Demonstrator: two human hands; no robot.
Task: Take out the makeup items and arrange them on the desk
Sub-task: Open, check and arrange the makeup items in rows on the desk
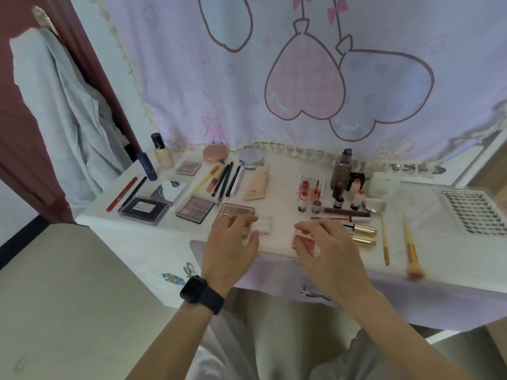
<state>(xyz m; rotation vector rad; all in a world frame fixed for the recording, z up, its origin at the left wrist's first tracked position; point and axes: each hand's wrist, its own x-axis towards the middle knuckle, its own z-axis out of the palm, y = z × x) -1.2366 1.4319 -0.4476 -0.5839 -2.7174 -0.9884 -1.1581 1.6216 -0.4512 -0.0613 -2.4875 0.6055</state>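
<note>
**Both hands on compacts at near edge of counter**

Items are already out and spread across the counter (282,204).

- Far left: red pencil (122,193), dark palette (144,208), foundation bottle (162,150) upright at the back.
- Brown eyeshadow palette (195,209) sits just left of the hands.
- Left hand (233,237): its grip is curled onto the left end of a clear case (263,224) and looks like a pinch, though the fingers are blurred. The case lies flat, touching the pink palette (237,211) behind it.
- Right hand (326,242): its grip is closed round a pink compact (299,241), low on the near edge.
- Small lip bottles (303,200) stand upright just behind the right hand.
- Gold tubes (363,234) lie on their sides just right of it.
- A fluffy brush (413,259) has its head at the near edge.
- Lash tray (476,212) sits far right.

Risks, as I judge them:
- Lifting the right hand far could tip the upright lip bottles, which are narrow and closely packed.
- A nudge to the right could roll the gold tubes.
- The brush could drop off the edge if a sleeve or arm catches it.
- The pink compact is close to the lip, so a loose grip could send it to the floor.

Writing: the dark bottle (341,171) carries large vertical letters I can't read for sure. The lash tray has a small printed word at its far-left corner, too small to read.
</note>
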